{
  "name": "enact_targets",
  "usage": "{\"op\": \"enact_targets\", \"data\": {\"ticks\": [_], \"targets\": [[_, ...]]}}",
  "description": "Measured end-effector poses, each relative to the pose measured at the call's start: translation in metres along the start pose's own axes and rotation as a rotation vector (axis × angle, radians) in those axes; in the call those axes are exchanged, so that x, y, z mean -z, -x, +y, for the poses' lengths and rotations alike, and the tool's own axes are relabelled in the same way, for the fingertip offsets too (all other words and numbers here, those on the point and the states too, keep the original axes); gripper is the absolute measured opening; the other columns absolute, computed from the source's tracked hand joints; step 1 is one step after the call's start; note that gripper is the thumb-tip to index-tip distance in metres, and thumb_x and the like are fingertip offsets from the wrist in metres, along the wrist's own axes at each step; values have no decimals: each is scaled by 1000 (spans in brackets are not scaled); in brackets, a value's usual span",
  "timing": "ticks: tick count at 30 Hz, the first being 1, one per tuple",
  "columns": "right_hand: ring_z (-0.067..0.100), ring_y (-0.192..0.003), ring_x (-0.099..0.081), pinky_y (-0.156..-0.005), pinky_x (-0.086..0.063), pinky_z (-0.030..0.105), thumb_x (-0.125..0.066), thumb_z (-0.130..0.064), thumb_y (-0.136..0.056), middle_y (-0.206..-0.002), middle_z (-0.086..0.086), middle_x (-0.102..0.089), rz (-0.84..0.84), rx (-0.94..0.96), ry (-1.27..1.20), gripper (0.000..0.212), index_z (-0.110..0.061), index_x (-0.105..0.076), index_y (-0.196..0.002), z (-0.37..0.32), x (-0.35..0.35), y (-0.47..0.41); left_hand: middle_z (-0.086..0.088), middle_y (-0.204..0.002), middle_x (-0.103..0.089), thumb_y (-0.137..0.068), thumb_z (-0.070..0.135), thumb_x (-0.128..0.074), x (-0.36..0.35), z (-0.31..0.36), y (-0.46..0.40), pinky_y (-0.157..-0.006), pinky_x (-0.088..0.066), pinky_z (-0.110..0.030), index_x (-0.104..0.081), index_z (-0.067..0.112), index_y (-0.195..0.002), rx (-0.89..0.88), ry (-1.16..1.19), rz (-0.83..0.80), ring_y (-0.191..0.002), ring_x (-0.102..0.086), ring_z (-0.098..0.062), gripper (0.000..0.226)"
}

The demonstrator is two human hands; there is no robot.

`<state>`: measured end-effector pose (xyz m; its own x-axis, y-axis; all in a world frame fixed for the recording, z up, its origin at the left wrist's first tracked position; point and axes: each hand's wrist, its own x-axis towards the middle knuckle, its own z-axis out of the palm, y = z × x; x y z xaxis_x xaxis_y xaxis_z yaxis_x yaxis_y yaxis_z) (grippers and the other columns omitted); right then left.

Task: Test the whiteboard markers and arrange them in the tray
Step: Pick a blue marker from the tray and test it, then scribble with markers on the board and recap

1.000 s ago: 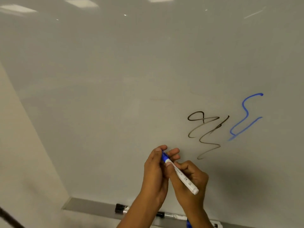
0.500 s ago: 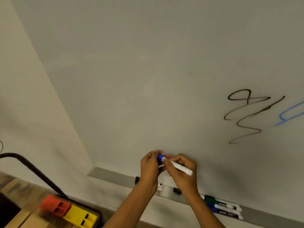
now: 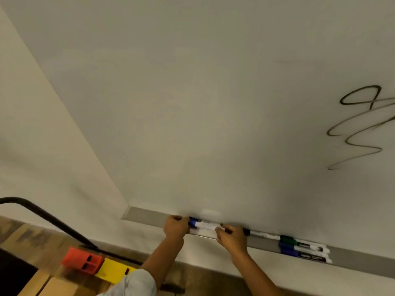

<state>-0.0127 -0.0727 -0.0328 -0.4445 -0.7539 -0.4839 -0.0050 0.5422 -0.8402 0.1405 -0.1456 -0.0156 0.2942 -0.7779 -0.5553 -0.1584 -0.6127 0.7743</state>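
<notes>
A blue-capped white marker point(image 3: 203, 224) lies level at the grey tray point(image 3: 145, 214) under the whiteboard point(image 3: 213, 103). My left hand point(image 3: 176, 226) grips its capped end and my right hand point(image 3: 232, 237) pinches its other end. Whether the marker rests on the tray I cannot tell. To the right a black-capped marker point(image 3: 259, 234) lies in the tray. Further right a green marker point(image 3: 299, 242) and two blue markers point(image 3: 299, 252) lie side by side. A black scribble point(image 3: 359, 127) marks the board.
A black cable point(image 3: 49, 216) curves down at the lower left to a red block point(image 3: 82, 260) and a yellow block point(image 3: 113, 271) on the wooden floor. A beige wall point(image 3: 32, 135) borders the board on the left.
Both hands have carried the capped blue marker down from in front of the board to the tray. The view has swung left, so the blue scribble is out of sight.
</notes>
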Motion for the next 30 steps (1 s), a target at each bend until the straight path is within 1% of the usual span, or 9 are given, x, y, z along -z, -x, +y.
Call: {"op": "enact_targets", "data": {"ticks": [2,6,10,13,16,18,26,28,30], "targets": [[23,-72,-67,-64,-52,28,-75,-21,-80,-79,13,-72,54,-22,95,16,-6,-72,-82,6,-9,-2,-17,-65,-68,-78,11,-74,-3,-8,-12,-74,-60,-43,-69,4,-70,-24,-93,4,-69,-71,-35,12],[17,-77,-66,-68,-53,27,-76,-21,-78,-85,5,-72,64,-57,123,15,-11,-73,-88,11,-18,-4,-18,-74,-73,-79,14,-71,-3,-10,-15,-72,-57,-31,-75,2,-76,-86,-266,-57,-75,-72,-32,12],[19,-80,-65,-70,-53,30,-79,-23,-73,-83,5,-70,90,-52,180,14,-15,-70,-79,11,-18,-5,-13,-64,-66,-77,7,-67,-1,-5,-16,-64,-50,-29,-68,6,-64,-116,-412,-101,-67,-66,-27,13],[22,-84,-66,-74,-54,31,-80,-21,-73,-85,5,-71,97,-47,183,18,-13,-72,-86,11,-18,-6,-10,-56,-60,-74,5,-64,0,-6,-22,-68,-55,-31,-61,12,-56,-149,-513,-118,-72,-71,-31,19],[19,-79,-64,-67,-50,26,-80,-17,-72,-84,5,-70,119,-37,173,17,-14,-70,-85,11,-18,-5,-14,-68,-65,-74,6,-65,-1,-4,-24,-68,-55,-30,-63,11,-65,-189,-552,-147,-71,-70,-31,11],[19,-80,-63,-71,-51,28,-79,-13,-73,-85,3,-68,116,-25,150,18,-18,-66,-84,12,-17,-4,-12,-74,-64,-77,9,-65,-1,-2,-23,-66,-50,-26,-62,11,-75,-218,-597,-173,-70,-65,-27,4],[17,-85,-59,-75,-45,24,-75,-5,-77,-96,3,-65,158,-5,66,28,-10,-63,-102,22,4,-3,-5,-60,-55,-81,13,-67,-11,-2,-20,-63,-48,-28,-51,10,-64,-254,-670,-176,-68,-59,-23,23],[21,-89,-64,-78,-48,26,-74,-7,-78,-94,2,-66,263,51,97,23,-11,-66,-99,24,19,-4,-10,-70,-62,-80,16,-68,-15,-3,-16,-65,-50,-31,-56,6,-72,-294,-666,-160,-70,-60,-25,18],[24,-87,-67,-75,-53,30,-74,-10,-79,-90,3,-70,397,169,248,15,-12,-68,-93,30,41,-8,-14,-89,-67,-79,20,-69,-22,-7,-8,-67,-50,-32,-61,2,-89,-373,-678,-138,-76,-62,-26,22]]}}
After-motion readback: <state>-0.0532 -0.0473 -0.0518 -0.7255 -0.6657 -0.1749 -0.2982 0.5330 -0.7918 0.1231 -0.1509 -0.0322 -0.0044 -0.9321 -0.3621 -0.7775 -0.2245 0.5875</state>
